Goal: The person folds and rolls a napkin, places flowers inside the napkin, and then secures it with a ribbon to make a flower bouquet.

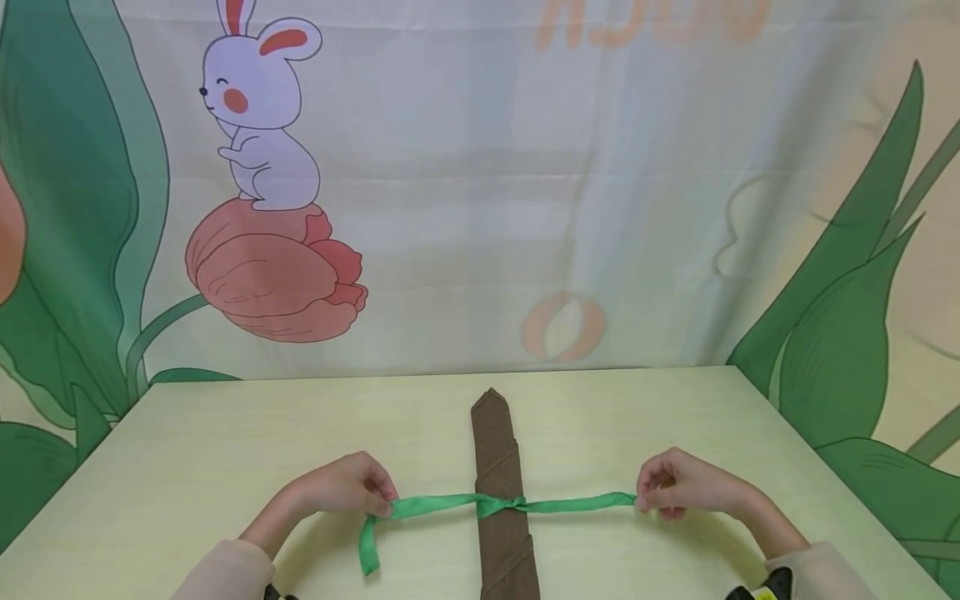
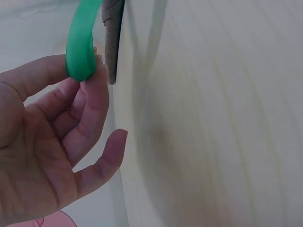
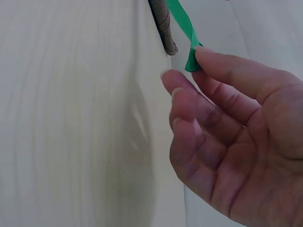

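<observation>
A long brown wrapped bundle [image 1: 499,467] with a pointed far end lies lengthwise on the table. Around its middle goes a green ribbon [image 1: 573,504], crossed over itself on top. My left hand [image 1: 348,485] pinches the ribbon's left part between thumb and fingertips, and a short tail hangs below the fingers. On the other side my right hand [image 1: 690,482] pinches the right end. Both ribbon lengths stretch nearly straight out from the bundle. In the right wrist view the ribbon tip [image 3: 193,61] sits between thumb and finger, while the other fingers curl loosely.
The pale wooden table [image 1: 225,433] reaches back to a hanging printed cloth [image 1: 450,208] with a rabbit, a flower and green leaves. Shadows of the hands fall on the tabletop.
</observation>
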A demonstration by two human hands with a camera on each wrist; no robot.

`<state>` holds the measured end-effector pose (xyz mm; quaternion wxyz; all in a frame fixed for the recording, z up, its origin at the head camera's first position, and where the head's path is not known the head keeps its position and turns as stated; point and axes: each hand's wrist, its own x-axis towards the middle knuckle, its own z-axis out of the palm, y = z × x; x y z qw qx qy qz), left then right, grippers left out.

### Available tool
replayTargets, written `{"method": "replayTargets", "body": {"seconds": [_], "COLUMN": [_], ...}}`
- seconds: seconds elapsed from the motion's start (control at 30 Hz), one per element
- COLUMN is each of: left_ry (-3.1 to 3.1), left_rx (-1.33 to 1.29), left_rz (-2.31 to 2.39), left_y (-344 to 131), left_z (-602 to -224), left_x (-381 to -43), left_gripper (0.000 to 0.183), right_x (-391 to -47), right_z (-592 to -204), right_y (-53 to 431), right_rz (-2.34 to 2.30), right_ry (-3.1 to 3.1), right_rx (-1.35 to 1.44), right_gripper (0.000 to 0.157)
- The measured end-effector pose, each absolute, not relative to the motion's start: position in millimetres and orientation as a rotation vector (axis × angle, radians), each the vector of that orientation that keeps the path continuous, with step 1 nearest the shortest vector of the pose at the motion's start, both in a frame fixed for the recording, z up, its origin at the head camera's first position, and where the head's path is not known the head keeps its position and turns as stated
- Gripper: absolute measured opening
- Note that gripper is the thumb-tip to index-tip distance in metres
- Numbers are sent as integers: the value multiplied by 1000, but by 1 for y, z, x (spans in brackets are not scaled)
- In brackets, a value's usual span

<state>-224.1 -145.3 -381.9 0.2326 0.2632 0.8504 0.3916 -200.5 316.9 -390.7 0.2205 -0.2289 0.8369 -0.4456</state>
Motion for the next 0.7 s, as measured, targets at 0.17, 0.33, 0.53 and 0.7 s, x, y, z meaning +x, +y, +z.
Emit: {"method": "replayTargets", "body": {"seconds": [0.17, 0.33, 0.53, 0.7], "left_ry": [2301, 2291, 2275, 2264], "left_rx": [719, 706, 712, 717], "left_rz": [1114, 1120, 1129, 1135], "left_y": [-143, -143, -142, -140], "left_z": [-380, -380, -380, -379], "left_x": [-223, -222, -222, -222], "left_gripper": [6, 8, 7, 7], "right_x": [-201, -204, -202, -199], "right_z": [-390, -390, -391, -390], "right_y": [310, 292, 261, 234], "right_rz": [-1172, -1140, -1077, -969], "right_ry": [2332, 2323, 2302, 2362], "right_rx": [-599, -607, -697, -789], "right_gripper": [18, 18, 17, 18]}}
